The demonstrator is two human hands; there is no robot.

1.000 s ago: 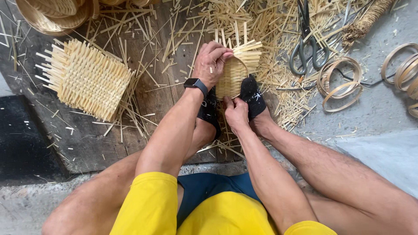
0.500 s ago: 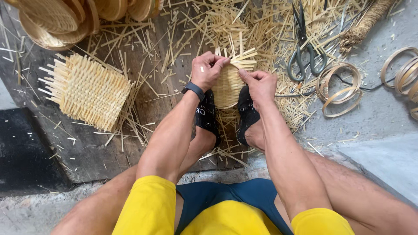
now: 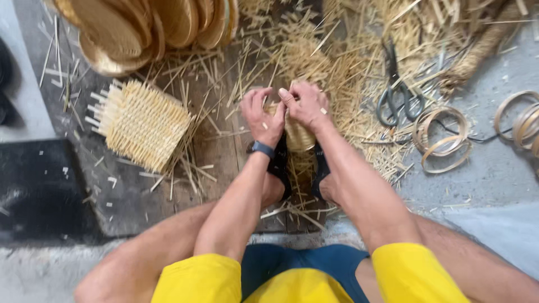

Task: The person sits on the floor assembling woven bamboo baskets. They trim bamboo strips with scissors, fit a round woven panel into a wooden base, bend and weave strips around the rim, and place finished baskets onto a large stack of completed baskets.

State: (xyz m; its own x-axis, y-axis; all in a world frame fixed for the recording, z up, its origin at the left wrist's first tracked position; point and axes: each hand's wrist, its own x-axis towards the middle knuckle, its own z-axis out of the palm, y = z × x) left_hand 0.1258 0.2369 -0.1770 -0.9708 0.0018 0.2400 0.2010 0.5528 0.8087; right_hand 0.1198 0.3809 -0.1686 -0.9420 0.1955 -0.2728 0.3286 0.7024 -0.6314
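The left hand and right hand are both grasping a small woven basket, covering its upper part, while the feet are pinning its lower edge.

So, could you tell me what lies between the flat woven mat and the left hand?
In the head view, loose straw strips on dark wooden boards separate the woven mat from the left hand.

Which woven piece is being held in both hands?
The small rounded woven piece between the feet, gripped by left hand and right hand; the flat woven mat lies untouched.
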